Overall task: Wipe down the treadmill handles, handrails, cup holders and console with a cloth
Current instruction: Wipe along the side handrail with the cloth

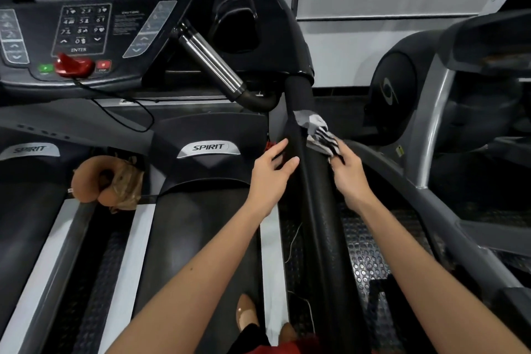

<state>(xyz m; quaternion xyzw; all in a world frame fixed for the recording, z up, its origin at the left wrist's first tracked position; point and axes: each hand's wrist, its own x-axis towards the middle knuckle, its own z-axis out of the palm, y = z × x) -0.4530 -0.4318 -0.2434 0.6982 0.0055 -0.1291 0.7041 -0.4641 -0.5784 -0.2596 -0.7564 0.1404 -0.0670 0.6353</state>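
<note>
Black foam handrail (314, 210) runs from 5 o'clock up toward 12. Striped grey-and-white cloth (317, 132) lies on its right flank, at 11 o'clock of the right hand (349, 174), whose fingertips pinch the cloth's lower end. Left hand (273, 169) holds nothing, fingers straight, thumb against the rail's left side. Console (80, 23) sits at 10 o'clock.

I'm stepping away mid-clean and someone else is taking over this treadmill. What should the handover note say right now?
Right hand: grips the striped cloth, which is pressed on the right handrail near its top.
Left hand: open, fingers straight, at the rail's left side, holding nothing.
Done: the picture cannot show which parts are already wiped.
Left: finish this handrail, then check the chrome handle, cup holder and console.
</note>
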